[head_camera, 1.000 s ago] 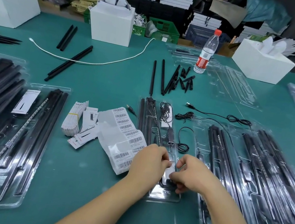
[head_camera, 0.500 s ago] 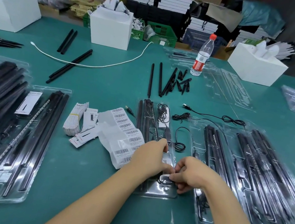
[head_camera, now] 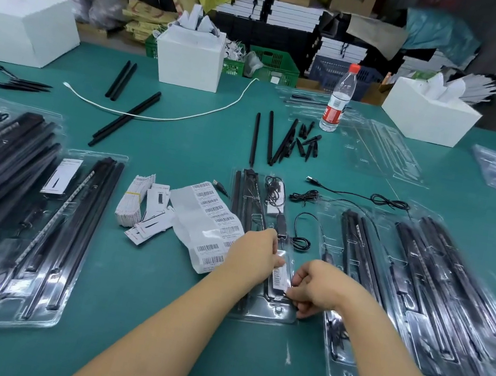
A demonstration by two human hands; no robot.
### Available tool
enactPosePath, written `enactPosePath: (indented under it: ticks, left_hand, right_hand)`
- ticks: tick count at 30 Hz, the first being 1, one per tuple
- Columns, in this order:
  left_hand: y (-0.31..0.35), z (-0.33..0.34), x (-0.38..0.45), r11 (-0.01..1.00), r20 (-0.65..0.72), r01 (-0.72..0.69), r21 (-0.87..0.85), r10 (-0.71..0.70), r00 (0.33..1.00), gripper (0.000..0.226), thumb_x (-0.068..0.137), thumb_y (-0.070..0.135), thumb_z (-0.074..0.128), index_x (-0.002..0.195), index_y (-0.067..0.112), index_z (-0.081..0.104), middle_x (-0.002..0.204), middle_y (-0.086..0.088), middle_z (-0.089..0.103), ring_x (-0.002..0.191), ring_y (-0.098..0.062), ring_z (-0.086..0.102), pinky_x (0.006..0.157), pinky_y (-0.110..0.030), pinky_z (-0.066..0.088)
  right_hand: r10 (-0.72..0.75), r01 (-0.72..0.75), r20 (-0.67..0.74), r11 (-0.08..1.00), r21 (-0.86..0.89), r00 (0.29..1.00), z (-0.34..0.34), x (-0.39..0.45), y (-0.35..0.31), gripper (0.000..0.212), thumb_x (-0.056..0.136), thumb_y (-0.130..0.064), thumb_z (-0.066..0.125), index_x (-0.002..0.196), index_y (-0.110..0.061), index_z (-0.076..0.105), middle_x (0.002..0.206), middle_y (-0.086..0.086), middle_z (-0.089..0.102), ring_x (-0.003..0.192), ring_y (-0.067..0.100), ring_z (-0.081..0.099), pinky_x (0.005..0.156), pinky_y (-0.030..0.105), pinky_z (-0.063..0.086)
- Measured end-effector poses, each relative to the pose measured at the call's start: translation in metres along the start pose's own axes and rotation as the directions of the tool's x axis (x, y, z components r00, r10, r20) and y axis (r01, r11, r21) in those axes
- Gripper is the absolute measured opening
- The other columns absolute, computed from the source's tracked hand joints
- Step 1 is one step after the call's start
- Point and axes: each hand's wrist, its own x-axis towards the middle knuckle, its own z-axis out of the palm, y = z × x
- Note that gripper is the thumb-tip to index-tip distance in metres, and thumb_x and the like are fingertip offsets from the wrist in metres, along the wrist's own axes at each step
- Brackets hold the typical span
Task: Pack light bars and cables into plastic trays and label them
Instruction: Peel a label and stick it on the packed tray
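Two hands meet over the clear tray (head_camera: 251,315) in front of you. Your right hand (head_camera: 318,286) pinches the near end of a white barcode label (head_camera: 280,276). Your left hand (head_camera: 253,256) presses its far end. The label and tray both run long, pointing away from you. Label sheets (head_camera: 206,223) lie just left; a black cable (head_camera: 300,239) curls right.

both forearms bare to the frame edge, left hand (head_camera: 253,256) and right hand (head_camera: 317,286) ungloved.
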Motion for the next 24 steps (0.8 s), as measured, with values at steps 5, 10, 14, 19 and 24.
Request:
enactPosePath:
  ticks: [5,10,14,19,24]
  left_hand:
    - [-0.005,0.001,-0.014,0.988,0.182,-0.125,0.095,0.107,0.977,0.052,0.076,0.037,0.083,0.111,0.021,0.048,0.110,-0.002,0.048,0.090,-0.020,0.053,0.076,-0.033,0.044]
    - [-0.004,0.001,-0.013,0.995,0.117,-0.059,0.080,0.050,0.992,0.057,0.068,0.044,0.087,0.101,0.018,0.048,0.099,0.001,0.052,0.086,-0.020,0.054,0.071,-0.034,0.045]
    - [0.003,-0.001,-0.007,0.995,0.052,0.030,0.096,-0.036,0.998,0.064,0.066,0.059,0.083,0.098,0.015,0.049,0.092,-0.001,0.060,0.085,-0.021,0.058,0.068,-0.037,0.047]
    - [0.007,0.003,-0.005,0.992,-0.051,0.100,0.075,-0.097,0.994,0.054,0.079,0.059,0.073,0.100,0.014,0.050,0.096,-0.005,0.064,0.089,-0.026,0.061,0.066,-0.035,0.044]
    - [0.006,0.002,-0.013,0.997,-0.019,0.019,0.073,-0.017,1.000,0.038,0.086,0.043,0.071,0.100,0.016,0.049,0.097,-0.004,0.061,0.087,-0.024,0.058,0.075,-0.038,0.050]
  right_hand:
    - [-0.008,0.008,-0.010,1.000,0.004,1.000,0.002,-0.002,-0.001,0.007,0.098,0.003,0.055,0.096,-0.004,0.052,0.064,0.011,0.060,0.050,0.018,0.058,0.061,0.035,0.062]
    - [0.005,-0.003,-0.060,1.000,0.030,0.998,0.004,-0.008,-0.009,0.014,0.103,-0.001,0.044,0.093,-0.003,0.054,0.067,0.013,0.059,0.052,0.019,0.058,0.054,0.031,0.060]
    - [0.015,-0.014,-0.058,1.000,0.014,0.998,0.006,-0.013,-0.012,0.014,0.105,-0.006,0.043,0.095,-0.004,0.053,0.070,0.015,0.060,0.055,0.022,0.060,0.052,0.031,0.060]
    - [0.064,-0.063,-0.067,0.998,0.020,0.996,0.007,-0.013,-0.011,0.016,0.105,-0.003,0.042,0.096,-0.001,0.055,0.073,0.017,0.057,0.059,0.024,0.056,0.052,0.032,0.059]
    - [-0.033,-0.010,-0.250,0.986,-0.166,0.968,0.007,0.000,-0.007,0.030,0.097,0.001,0.046,0.120,-0.006,0.062,0.113,0.017,0.067,0.099,0.032,0.067,0.091,0.046,0.056]
